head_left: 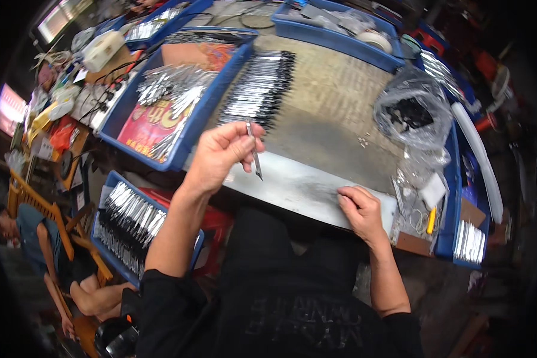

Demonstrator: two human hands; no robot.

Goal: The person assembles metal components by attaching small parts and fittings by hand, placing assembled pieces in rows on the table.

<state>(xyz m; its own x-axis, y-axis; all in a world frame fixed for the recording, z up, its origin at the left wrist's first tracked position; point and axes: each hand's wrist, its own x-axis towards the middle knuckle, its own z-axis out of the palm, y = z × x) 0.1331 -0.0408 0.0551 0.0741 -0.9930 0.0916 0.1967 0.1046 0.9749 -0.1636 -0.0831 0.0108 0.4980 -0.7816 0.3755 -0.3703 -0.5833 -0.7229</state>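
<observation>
My left hand (228, 152) is raised over the near edge of the table, thumb and fingers pinching a slim metal tool (255, 158). The tool slants down to a dark, pointed tip and resembles the silver pieces lying nearby. My right hand (363, 212) rests on the right part of a pale board (280, 179), its fingers curled in. Whatever lies inside those fingers, if anything, is hidden. Dark smudges mark the board between my hands. Just beyond my left hand is a row of slim silver pieces with black ends (259, 86).
At the left stands a blue tray (182, 158) of silver pieces; a lower blue bin (116, 179) holds more. A clear bag with black parts (411, 113) and a yellow-handled tool (431, 221) lie right. Another blue tray (316, 30) stands behind. A seated person (39, 238) is at far left.
</observation>
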